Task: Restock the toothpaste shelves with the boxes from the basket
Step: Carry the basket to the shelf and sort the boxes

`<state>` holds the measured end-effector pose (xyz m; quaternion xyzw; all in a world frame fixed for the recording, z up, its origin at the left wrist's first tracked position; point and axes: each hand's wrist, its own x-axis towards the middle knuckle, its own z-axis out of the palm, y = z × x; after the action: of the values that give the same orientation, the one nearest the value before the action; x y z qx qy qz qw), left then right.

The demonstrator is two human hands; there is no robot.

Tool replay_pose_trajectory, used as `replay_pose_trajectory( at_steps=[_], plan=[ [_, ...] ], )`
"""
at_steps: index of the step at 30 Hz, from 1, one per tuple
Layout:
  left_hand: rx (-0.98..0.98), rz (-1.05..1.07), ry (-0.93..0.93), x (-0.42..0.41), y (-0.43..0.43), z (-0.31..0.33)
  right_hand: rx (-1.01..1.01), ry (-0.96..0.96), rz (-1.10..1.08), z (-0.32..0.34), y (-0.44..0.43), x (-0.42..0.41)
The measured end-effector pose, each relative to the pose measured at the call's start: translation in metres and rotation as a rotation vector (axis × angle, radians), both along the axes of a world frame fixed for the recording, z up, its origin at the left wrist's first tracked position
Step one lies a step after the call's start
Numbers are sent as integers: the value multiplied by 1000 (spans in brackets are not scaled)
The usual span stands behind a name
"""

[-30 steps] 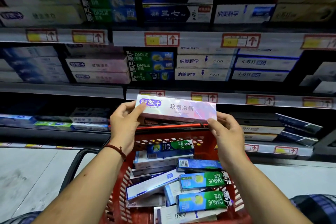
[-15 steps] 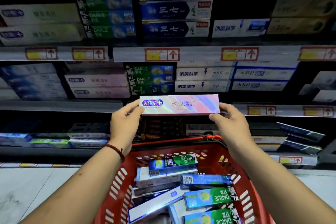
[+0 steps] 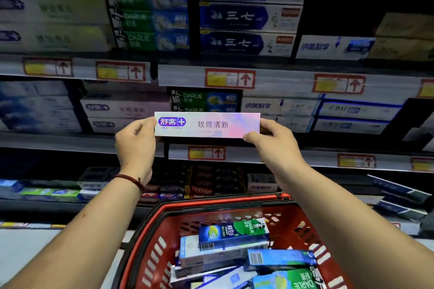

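Note:
A pink-white toothpaste box (image 3: 207,124) with a purple logo is held level in front of the middle shelf. My left hand (image 3: 136,145) grips its left end and my right hand (image 3: 273,141) grips its right end. Matching pink-white boxes (image 3: 122,109) are stacked on the middle shelf just to the left. Below, the red basket (image 3: 162,237) holds several toothpaste boxes, with a green-blue Darlie box (image 3: 233,232) on top.
Three shelf levels carry stacked toothpaste boxes behind price-tag rails (image 3: 230,78). Green Darlie boxes (image 3: 206,101) sit right behind the held box, and white boxes with blue print (image 3: 277,108) lie to the right. Tilted boxes (image 3: 399,192) lie on the lowest shelf at right.
Both hands have lifted the pink-white box from just above the basket up to the middle shelf's level and turned it flat to face me. The view has tilted upward.

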<state>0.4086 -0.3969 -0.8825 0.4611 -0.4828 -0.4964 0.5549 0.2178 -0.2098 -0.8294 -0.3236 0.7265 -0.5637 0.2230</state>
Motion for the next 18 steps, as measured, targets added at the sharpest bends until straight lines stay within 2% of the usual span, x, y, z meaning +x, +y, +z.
replay_pose_trajectory(
  at_steps=[5, 12, 18],
  plan=[
    [-13, 170, 82, 35, -12, 7, -1, 3, 65, 5, -36, 32],
    [-66, 341, 97, 83, -50, 13, -35, 32, 111, 1, -92, 77],
    [-49, 321, 175, 104, -76, 15, -67, 63, 155, 7, -128, 97]
  ],
)
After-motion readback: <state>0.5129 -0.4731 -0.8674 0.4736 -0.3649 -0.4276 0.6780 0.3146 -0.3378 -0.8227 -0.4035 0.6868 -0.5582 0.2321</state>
